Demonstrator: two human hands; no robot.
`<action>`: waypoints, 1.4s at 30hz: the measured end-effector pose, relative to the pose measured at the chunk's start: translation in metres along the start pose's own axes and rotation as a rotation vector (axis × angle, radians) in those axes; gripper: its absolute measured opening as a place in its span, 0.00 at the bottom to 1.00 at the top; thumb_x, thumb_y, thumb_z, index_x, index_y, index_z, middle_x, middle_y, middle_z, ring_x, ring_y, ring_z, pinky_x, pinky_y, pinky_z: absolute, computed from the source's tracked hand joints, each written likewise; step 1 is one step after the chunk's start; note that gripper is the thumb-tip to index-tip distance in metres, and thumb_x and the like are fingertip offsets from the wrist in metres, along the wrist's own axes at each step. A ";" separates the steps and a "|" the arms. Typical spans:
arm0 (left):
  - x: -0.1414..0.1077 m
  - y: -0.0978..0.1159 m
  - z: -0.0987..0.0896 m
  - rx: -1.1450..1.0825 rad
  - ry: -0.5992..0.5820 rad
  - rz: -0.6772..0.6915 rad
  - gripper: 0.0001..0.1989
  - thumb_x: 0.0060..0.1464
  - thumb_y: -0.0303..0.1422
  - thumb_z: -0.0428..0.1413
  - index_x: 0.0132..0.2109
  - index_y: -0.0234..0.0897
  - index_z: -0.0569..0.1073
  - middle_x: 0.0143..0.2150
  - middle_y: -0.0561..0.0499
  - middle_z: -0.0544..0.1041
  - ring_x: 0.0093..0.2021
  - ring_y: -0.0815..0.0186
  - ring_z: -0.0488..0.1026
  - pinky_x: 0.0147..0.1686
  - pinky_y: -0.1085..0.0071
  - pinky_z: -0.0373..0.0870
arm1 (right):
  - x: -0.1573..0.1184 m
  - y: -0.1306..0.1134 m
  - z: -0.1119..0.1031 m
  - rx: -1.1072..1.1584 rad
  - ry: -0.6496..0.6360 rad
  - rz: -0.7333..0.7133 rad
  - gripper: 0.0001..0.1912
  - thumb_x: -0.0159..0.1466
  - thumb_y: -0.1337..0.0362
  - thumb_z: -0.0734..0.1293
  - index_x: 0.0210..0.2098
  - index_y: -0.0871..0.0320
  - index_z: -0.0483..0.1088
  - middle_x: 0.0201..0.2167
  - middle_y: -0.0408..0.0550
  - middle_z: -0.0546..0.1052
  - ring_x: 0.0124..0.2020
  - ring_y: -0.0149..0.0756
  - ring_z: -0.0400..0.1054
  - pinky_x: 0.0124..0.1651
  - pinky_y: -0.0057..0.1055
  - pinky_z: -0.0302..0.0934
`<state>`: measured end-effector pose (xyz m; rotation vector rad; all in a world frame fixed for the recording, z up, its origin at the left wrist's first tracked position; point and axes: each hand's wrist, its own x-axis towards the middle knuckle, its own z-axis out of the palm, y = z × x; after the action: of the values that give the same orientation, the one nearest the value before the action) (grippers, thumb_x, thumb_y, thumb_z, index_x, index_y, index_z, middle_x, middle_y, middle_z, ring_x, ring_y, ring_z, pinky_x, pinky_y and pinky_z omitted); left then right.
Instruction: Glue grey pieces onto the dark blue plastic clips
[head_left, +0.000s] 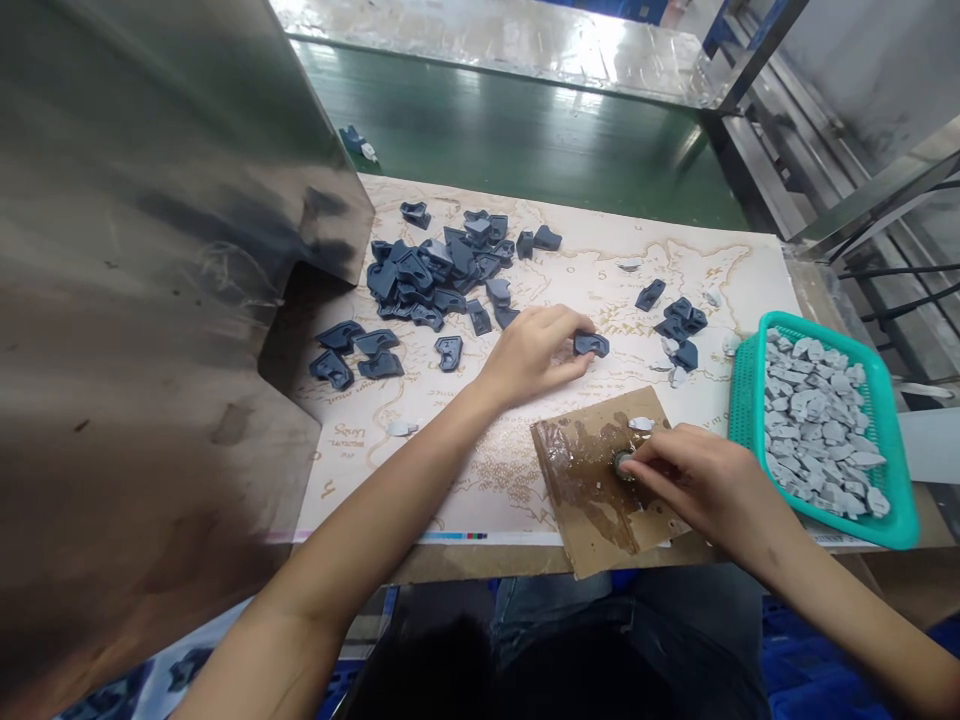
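Currently the right hand point(701, 485) pinches a small dark round piece point(623, 466) narrowly against a wet brown sheet point(577, 480) (abrasive, perhaps); the left hand point(529, 355) lies curled, fingertips on a slate-blue moulded part point(591, 344), near a heap of similar parts point(427, 275).

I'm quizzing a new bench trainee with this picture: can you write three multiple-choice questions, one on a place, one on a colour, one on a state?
1. Where is the teal plastic basket?
A. Under the left hand
B. Right of the wet brown sheet
C. On the heap of dark parts

2. What colour are the parts in the basket?
A. Dark blue
B. Green
C. Light grey

3. What is the left hand doing?
A. Touching a dark part
B. Gripping the basket rim
C. Pressing on the brown sheet

Answers:
1. B: the basket sits beyond the sheet's right edge.
2. C: pale grey pieces fill it.
3. A: the fingertips reach the dark part.
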<state>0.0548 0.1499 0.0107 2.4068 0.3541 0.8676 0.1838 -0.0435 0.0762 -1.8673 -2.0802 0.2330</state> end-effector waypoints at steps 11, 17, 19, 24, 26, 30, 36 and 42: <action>0.000 0.010 0.011 -0.616 0.002 -0.126 0.12 0.51 0.28 0.55 0.45 0.34 0.71 0.46 0.45 0.75 0.43 0.67 0.74 0.42 0.71 0.74 | -0.001 0.005 -0.029 0.124 0.320 0.191 0.08 0.67 0.58 0.66 0.37 0.55 0.74 0.30 0.46 0.77 0.26 0.35 0.71 0.28 0.31 0.68; -0.001 0.010 0.016 -0.943 -0.091 -0.291 0.10 0.47 0.25 0.56 0.37 0.35 0.64 0.46 0.44 0.74 0.43 0.67 0.76 0.42 0.71 0.74 | 0.007 0.002 -0.013 0.018 0.509 0.099 0.08 0.65 0.71 0.66 0.40 0.53 0.73 0.36 0.47 0.77 0.37 0.38 0.72 0.39 0.34 0.69; -0.001 0.011 0.015 -0.991 -0.109 -0.308 0.10 0.48 0.25 0.57 0.36 0.36 0.62 0.45 0.45 0.74 0.46 0.66 0.75 0.44 0.70 0.74 | 0.015 -0.002 -0.004 -0.007 0.610 0.111 0.09 0.65 0.73 0.66 0.40 0.53 0.73 0.36 0.47 0.76 0.38 0.38 0.72 0.40 0.35 0.69; -0.001 0.012 0.015 -0.940 -0.120 -0.312 0.12 0.47 0.27 0.59 0.35 0.36 0.62 0.41 0.46 0.75 0.41 0.68 0.74 0.39 0.72 0.73 | 0.037 -0.006 0.019 0.113 0.724 0.133 0.08 0.65 0.72 0.65 0.38 0.54 0.72 0.36 0.47 0.76 0.37 0.38 0.72 0.37 0.35 0.70; -0.001 0.011 0.016 -0.857 -0.077 -0.294 0.12 0.47 0.30 0.60 0.35 0.36 0.63 0.38 0.48 0.74 0.37 0.70 0.73 0.36 0.73 0.73 | 0.041 -0.002 0.025 0.176 0.768 0.156 0.07 0.64 0.72 0.65 0.38 0.54 0.72 0.36 0.48 0.76 0.38 0.38 0.72 0.37 0.34 0.70; -0.001 0.010 0.016 -0.686 0.069 -0.249 0.11 0.48 0.33 0.61 0.36 0.35 0.67 0.35 0.50 0.74 0.34 0.70 0.71 0.33 0.72 0.72 | 0.038 0.013 0.027 0.221 0.813 0.131 0.11 0.64 0.74 0.66 0.40 0.52 0.72 0.38 0.46 0.76 0.41 0.38 0.72 0.40 0.35 0.70; 0.003 0.010 0.007 -1.091 -0.096 -0.444 0.18 0.44 0.39 0.65 0.40 0.34 0.75 0.44 0.45 0.75 0.27 0.74 0.70 0.23 0.76 0.71 | 0.029 0.019 0.022 0.003 0.810 -0.100 0.19 0.62 0.78 0.67 0.46 0.48 0.71 0.38 0.44 0.77 0.39 0.38 0.73 0.41 0.35 0.70; 0.003 0.012 0.000 -1.331 -0.316 -0.531 0.25 0.34 0.43 0.71 0.40 0.36 0.78 0.34 0.51 0.75 0.26 0.73 0.70 0.26 0.74 0.71 | 0.025 0.011 0.024 -0.076 0.733 -0.191 0.18 0.63 0.78 0.66 0.47 0.51 0.69 0.38 0.47 0.77 0.38 0.37 0.73 0.41 0.33 0.70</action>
<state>0.0580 0.1413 0.0197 1.0810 0.1668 0.2611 0.1840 -0.0147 0.0539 -1.4589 -1.7282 -0.5096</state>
